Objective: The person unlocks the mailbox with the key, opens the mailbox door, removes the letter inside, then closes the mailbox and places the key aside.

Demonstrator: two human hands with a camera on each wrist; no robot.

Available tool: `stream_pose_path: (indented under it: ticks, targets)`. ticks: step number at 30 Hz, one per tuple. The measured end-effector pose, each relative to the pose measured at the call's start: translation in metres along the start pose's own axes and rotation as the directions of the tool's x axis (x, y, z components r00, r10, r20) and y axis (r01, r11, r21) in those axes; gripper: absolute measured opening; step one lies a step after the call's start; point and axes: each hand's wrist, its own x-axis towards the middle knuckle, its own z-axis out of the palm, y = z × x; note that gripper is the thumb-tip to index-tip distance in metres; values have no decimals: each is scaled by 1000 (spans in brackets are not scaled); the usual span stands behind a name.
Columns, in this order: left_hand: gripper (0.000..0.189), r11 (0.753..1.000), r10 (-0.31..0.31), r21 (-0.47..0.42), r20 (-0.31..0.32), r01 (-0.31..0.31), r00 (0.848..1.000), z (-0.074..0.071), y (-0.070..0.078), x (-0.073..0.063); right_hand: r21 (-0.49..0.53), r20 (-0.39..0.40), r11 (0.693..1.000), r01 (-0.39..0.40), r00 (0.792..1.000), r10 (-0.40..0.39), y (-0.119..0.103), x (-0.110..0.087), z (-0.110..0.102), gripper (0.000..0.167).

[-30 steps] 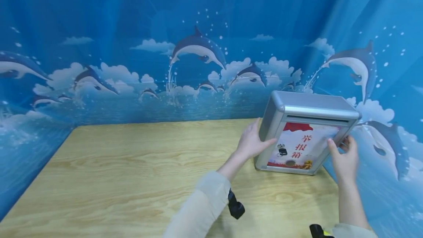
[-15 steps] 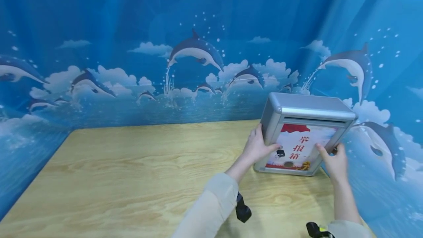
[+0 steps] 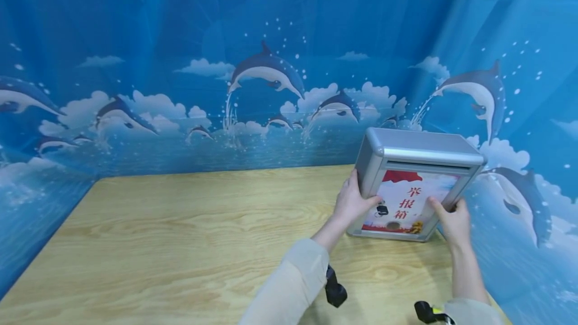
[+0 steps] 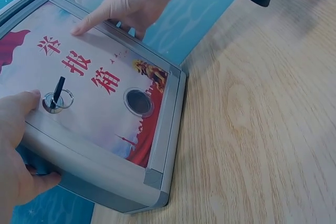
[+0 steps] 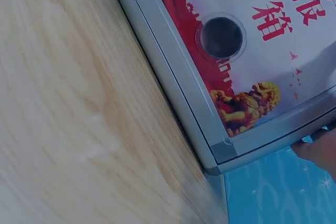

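Note:
A silver metal suggestion box [image 3: 429, 184], its front printed with red characters, stands upright at the right end of the wooden table. My left hand [image 3: 351, 205] grips its left side, the thumb lapping onto the front and the fingers along the side wall. On the opposite side, my right hand [image 3: 455, 222] holds the box, thumb pressing the front panel and fingers round the edge. A black-headed key [image 4: 59, 90] with a ring sits in the lock beside the left thumb. Lower down is a round dark window [image 4: 139, 102]. Most right-hand fingers are hidden in the right wrist view.
The wood-grain table [image 3: 180, 245] stretches away to the left. A blue curtain [image 3: 271, 14] printed with dolphins hangs behind it and along the right. Black wrist-worn devices [image 3: 335, 290] hang from the sleeves.
My right hand has moved left onto the box's side, its thumb now on the front panel. My left hand has settled tighter round its side. The box stays in nearly the same place.

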Motion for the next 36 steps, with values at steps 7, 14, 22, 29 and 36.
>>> stream_pose_path:
  ticks: [7, 14, 22, 29, 36]
  targets:
    - [84, 999, 2, -32, -4, -3, 1000, -1, 2, -1, 80, -43, 997, 9, 999, -6, -1, -5, 3, 30]
    - [83, 999, 12, -46, -3, -13, 1000, -4, 3, -1, 106, -48, 994, 11, 999, -6, -4, -7, 4, 30]
    - [82, 998, 19, -67, -7, -19, 1000, -8, 3, 0, 90, 0, 996, -10, 1000, 10, -10, -6, 3, 34]
    - [85, 999, 34, -38, -8, -34, 999, -17, 5, 1, 101, -3, 995, 12, 1000, -12, -17, -8, 6, 33]
    - [87, 999, 32, -26, 18, -31, 999, -30, 8, 4, 116, -25, 993, 33, 999, -31, -27, -8, 12, 34]
